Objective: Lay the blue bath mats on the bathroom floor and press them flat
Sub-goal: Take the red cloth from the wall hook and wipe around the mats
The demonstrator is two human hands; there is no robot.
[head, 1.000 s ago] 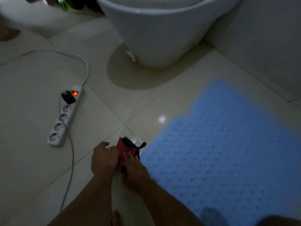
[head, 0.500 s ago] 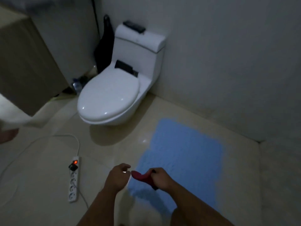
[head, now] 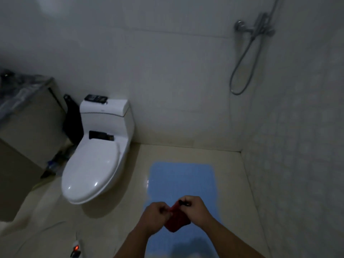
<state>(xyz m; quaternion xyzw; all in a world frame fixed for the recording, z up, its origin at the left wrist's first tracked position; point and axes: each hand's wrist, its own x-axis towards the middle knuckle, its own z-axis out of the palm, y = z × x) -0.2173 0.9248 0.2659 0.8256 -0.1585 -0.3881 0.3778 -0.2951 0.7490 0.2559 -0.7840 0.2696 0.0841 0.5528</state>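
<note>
One blue bath mat (head: 181,180) lies flat on the beige floor tiles, to the right of the toilet, running from near the back wall toward me. Above its near part I hold a small red object with a black end (head: 176,217) in both hands. My left hand (head: 154,217) is closed at its left edge. My right hand (head: 194,208) grips its top, where the black end sticks out. Neither hand touches the mat. What the red object is I cannot make out in the dim light.
A white toilet (head: 93,174) with its lid down stands at the left, a dark bag (head: 73,121) behind it. A cabinet (head: 24,127) fills the far left. A power strip with a red light (head: 76,249) lies at the bottom. A shower hose (head: 243,58) hangs at the right.
The view has risen from close to the floor to standing height. Both hands came up off the floor with the red object and now hold it over the mat's near part.
</note>
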